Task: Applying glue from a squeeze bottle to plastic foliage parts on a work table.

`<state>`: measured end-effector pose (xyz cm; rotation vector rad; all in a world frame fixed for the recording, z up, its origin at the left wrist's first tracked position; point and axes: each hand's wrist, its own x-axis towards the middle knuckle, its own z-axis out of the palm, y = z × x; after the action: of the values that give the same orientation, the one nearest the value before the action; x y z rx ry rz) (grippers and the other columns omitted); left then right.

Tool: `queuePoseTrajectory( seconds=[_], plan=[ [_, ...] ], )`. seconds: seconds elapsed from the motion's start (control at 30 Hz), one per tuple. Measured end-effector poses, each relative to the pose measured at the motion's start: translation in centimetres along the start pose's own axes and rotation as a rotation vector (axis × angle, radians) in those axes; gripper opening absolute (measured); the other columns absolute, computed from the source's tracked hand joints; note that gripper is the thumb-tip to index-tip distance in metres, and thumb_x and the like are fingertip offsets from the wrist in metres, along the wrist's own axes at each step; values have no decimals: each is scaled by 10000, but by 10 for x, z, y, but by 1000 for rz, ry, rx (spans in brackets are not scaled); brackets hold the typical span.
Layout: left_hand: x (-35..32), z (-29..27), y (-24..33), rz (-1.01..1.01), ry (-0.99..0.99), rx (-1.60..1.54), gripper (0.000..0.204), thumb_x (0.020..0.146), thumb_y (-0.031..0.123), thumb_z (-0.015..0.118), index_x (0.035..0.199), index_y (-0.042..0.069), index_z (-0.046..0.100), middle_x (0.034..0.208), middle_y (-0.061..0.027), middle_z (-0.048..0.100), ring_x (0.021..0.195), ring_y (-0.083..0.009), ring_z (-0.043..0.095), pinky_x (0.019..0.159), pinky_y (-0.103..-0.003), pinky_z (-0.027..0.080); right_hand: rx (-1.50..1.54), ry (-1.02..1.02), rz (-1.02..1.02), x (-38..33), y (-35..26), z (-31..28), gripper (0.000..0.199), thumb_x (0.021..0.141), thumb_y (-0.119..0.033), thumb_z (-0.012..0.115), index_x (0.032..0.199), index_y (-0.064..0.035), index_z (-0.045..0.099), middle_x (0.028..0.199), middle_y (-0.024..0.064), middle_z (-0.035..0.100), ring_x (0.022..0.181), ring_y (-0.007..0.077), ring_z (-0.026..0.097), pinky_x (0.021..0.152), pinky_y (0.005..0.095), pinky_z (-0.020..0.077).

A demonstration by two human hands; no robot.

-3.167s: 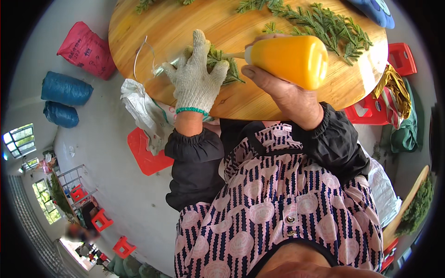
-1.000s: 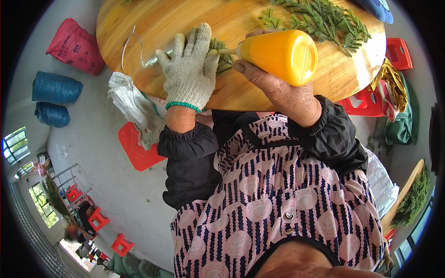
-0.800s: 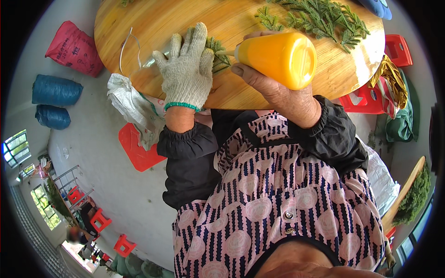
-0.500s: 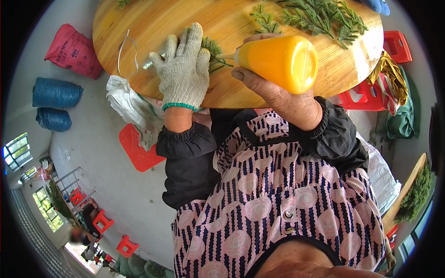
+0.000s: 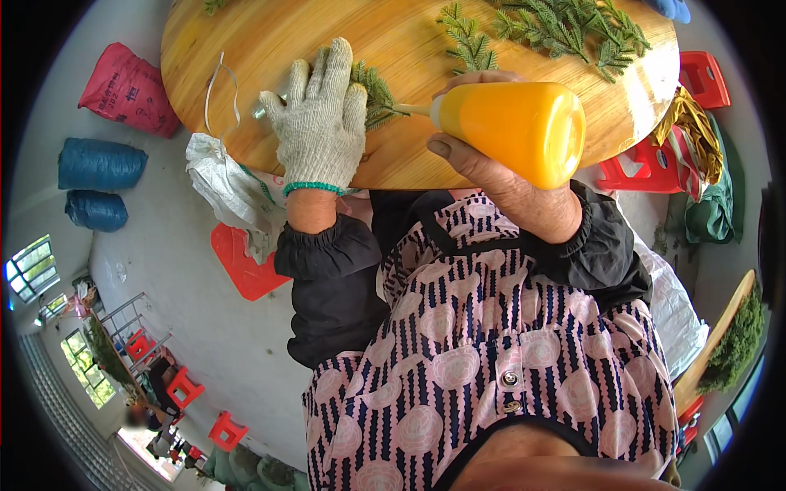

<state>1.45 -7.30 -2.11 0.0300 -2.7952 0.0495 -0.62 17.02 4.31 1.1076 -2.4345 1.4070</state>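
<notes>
My left hand (image 5: pixel 318 123), in a pale knit glove with a green cuff, lies flat on the round wooden table (image 5: pixel 246 49) with its fingers stretched out. Beside its fingers a small green fir-like sprig (image 5: pixel 373 94) pokes out; part of it is hidden by the glove. My bare right hand (image 5: pixel 483 168) is wrapped round a yellow squeeze bottle (image 5: pixel 516 123), tipped almost on its side. The bottle's thin nozzle points left, and its tip is at the stem end of the sprig. A small shiny object (image 5: pixel 260 110) shows by my left thumb, too small to name.
More green sprigs (image 5: pixel 565 33) lie at the table's far right, with a single sprig (image 5: pixel 471 41) nearer. A white strip (image 5: pixel 219 90) and a white sack (image 5: pixel 217 176) are at the left edge. Red stools (image 5: pixel 647 168) stand around; red and blue sacks (image 5: pixel 102 164) sit on the floor.
My right hand and the yellow bottle have shifted right and a little nearer to me, and the nozzle has moved slightly with them. My left hand stays flat in nearly the same place.
</notes>
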Motion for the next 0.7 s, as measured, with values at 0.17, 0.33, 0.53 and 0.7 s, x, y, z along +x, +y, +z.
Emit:
queuePoseTrajectory(
  seconds=[0.17,0.33,0.53,0.7],
  plan=[
    [-1,2,0,-3,-4,-8,564,1042,317,516,1584,200,412,1540,-72,526,1403,-377,467,1090,-682,289,119,-22,101,-4,-3,-9,267,728,-273,856,978,-235,770,1106,91,686,1116,347,626,959,489,517],
    [1,4,-1,-5,-12,-66,571,1037,347,523,1570,172,419,1502,-122,558,1419,-381,458,1136,-702,214,131,1,143,-9,1,-12,270,719,-244,870,969,-220,770,1095,101,692,1108,355,633,955,495,527],
    [0,3,-3,14,0,-73,575,1032,340,532,1568,162,427,1499,-123,559,1412,-382,461,1140,-688,219,186,33,203,-14,4,-17,275,716,-210,876,973,-210,779,1088,110,692,1090,357,643,946,484,531],
    [2,-9,5,-79,5,-174,561,992,233,604,1535,155,489,1490,-152,555,1383,-395,490,1157,-607,309,296,143,281,-23,9,-32,288,744,-94,871,1011,-121,767,1071,120,685,1058,334,653,919,434,532]
  ],
)
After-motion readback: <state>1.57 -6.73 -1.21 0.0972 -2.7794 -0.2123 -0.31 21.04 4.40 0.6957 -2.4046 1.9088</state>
